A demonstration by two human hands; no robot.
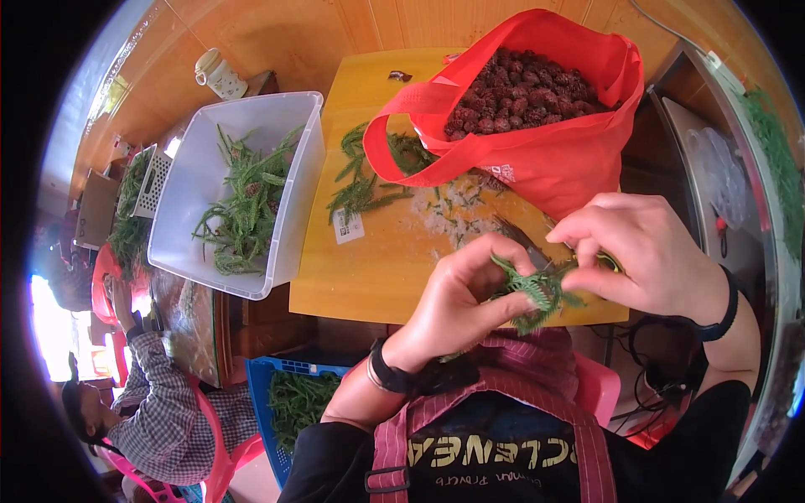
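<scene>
My left hand [470, 298] pinches a green artificial pine sprig [541, 293] between thumb and fingers, just over the near edge of the yellow table [360, 277]. On the sprig's right side, my right hand [625, 251] is closed with thumb and fingertips on its end. Behind the hands a dark, pointed tool [521, 239] shows in part, with a bit of yellow near my right fingers; its kind is hard to make out. Farther back, a red bag [562, 155] stands full of brown pine cones [524, 92]. More green sprigs [360, 189] lie left of the bag, beside whitish scraps [444, 210].
Left of the table is a clear plastic bin [289, 201] with pine sprigs and a few cones. Below it stands a blue crate [260, 394] of greenery. Another person [159, 402] in a checked shirt sits at the far left. Cables [646, 369] hang at the right.
</scene>
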